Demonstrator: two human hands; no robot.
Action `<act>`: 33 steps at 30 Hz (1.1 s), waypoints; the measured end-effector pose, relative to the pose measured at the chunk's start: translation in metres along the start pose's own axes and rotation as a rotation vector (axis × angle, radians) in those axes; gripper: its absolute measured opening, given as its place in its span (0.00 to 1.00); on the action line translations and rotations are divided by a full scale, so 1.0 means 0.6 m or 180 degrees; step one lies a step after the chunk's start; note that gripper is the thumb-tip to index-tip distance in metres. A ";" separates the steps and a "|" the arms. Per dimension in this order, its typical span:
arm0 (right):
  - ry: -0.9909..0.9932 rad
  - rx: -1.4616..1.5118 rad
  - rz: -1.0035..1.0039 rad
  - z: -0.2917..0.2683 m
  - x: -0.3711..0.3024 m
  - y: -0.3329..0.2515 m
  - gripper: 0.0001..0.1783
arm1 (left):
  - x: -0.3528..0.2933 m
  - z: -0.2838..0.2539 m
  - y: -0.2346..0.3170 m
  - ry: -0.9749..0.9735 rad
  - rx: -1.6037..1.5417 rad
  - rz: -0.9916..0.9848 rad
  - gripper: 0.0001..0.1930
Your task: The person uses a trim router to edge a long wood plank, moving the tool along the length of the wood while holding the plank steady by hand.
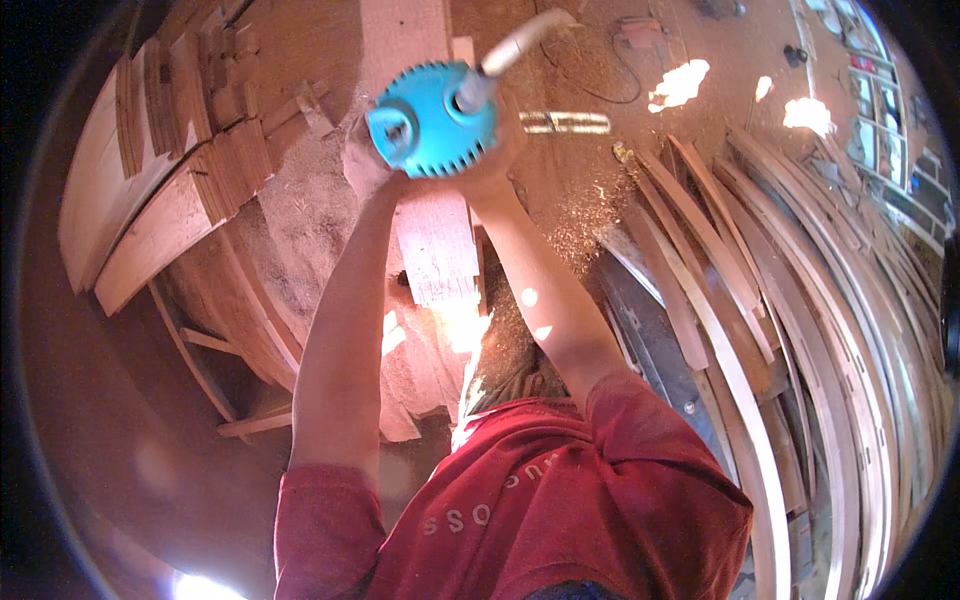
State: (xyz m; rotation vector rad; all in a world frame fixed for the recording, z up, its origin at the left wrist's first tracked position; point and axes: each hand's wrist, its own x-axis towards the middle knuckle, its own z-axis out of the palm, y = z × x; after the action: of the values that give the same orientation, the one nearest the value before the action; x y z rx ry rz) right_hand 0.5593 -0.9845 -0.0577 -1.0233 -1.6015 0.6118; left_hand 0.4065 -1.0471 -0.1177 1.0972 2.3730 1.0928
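A teal power router (432,118), seen from above, stands on a pale wooden board (438,245) that runs away from me. My left hand (366,165) is closed on the router's left side, and my right hand (497,165) grips its right side. The housing hides most of the fingers and the lower part of the tool. A thick, light-coloured cord sleeve (522,40) rises from the router's top and bends to the right. Both my arms stretch forward with bare forearms below short red sleeves.
Long wooden strips (800,330) lie side by side along the right. Stacked boards (190,190) sit at the left, above a wooden frame (205,365). Sawdust and shavings (590,215) cover the ground around the board. A metallic strip (565,122) lies right of the router.
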 end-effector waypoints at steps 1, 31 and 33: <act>0.0025 0.0115 -0.0015 0.012 0.025 0.006 0.46 | -0.005 -0.015 0.044 -0.0010 0.0156 0.0081 0.24; 0.0096 0.0266 0.0101 -0.028 -0.044 -0.052 0.50 | 0.005 -0.054 0.099 -0.0290 0.0101 -0.0659 0.31; 0.0205 0.0526 -0.0093 -0.083 -0.146 -0.080 0.35 | 0.008 -0.038 0.092 -0.0083 0.0379 -0.0433 0.33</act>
State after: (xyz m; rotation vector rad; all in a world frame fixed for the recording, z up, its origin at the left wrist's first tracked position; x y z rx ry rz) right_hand 0.5958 -1.0892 -0.0494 -0.8873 -1.4814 0.6729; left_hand 0.4194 -1.0318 -0.0609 0.9646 2.4787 0.8964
